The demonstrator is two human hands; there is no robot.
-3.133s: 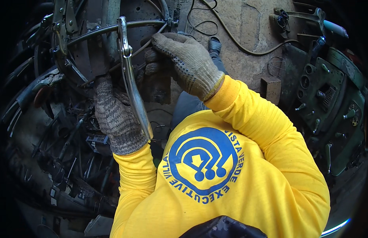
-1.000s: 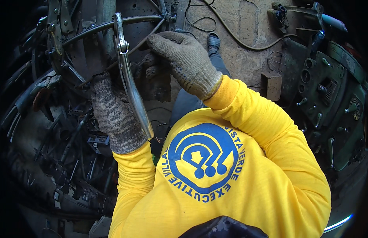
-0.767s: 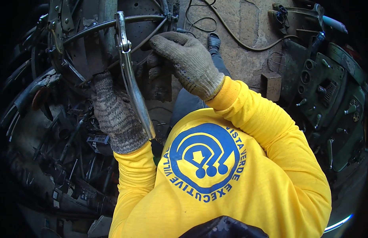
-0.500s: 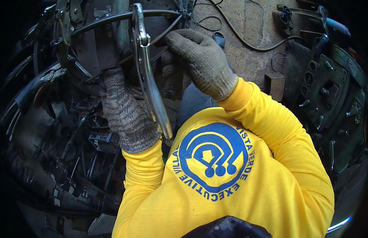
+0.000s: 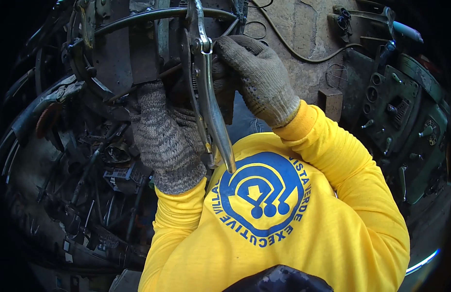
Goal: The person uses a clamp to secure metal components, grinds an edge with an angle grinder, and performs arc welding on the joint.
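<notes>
A pair of locking pliers (image 5: 216,114) with long steel handles hangs from a curved metal bar (image 5: 152,15), its handles reaching down toward my chest. My right hand (image 5: 262,73), in a tan-grey knit glove, is just right of the pliers' pivot. Its fingers are curled in beside a thin rod (image 5: 173,71), and what they grip is hidden. My left hand (image 5: 164,136), in a mottled grey glove, is left of the handles. Its fingers are bent up at the lower edge of a brown metal plate (image 5: 145,61), with the fingertips out of sight.
Dark metal scrap (image 5: 96,165) and a small blue-grey crate (image 5: 122,176) lie on the left. A green machine (image 5: 398,121) with levers stands at the right. A hose (image 5: 303,57) crosses the worn floor near a rusty block (image 5: 331,103).
The locking pliers have shifted to the right, together with the bar and the brown plate. Both my hands have moved slightly right with them. The view has shifted a little too.
</notes>
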